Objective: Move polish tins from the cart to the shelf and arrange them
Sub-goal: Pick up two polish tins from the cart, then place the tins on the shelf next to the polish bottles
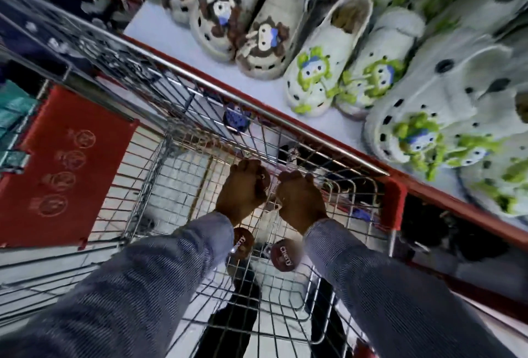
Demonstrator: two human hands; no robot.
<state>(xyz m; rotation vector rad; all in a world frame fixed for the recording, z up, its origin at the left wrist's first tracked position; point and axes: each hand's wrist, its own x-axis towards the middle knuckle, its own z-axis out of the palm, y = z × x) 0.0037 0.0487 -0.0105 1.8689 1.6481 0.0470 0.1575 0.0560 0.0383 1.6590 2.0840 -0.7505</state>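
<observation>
I have my left hand (243,186) curled shut at the centre of the view, deep in the wire cart (160,163); whether it holds anything I cannot tell. At five o'clock of it, two brown polish tins (283,255) lie flat on the cart floor, one half under my left sleeve (171,266). I judge them light, rigid and slick-lidded, best pinched across the rim. My right hand (300,200) is likewise fisted, contents hidden. The shelf (177,40) of clogs (323,72) runs toward one o'clock.
</observation>
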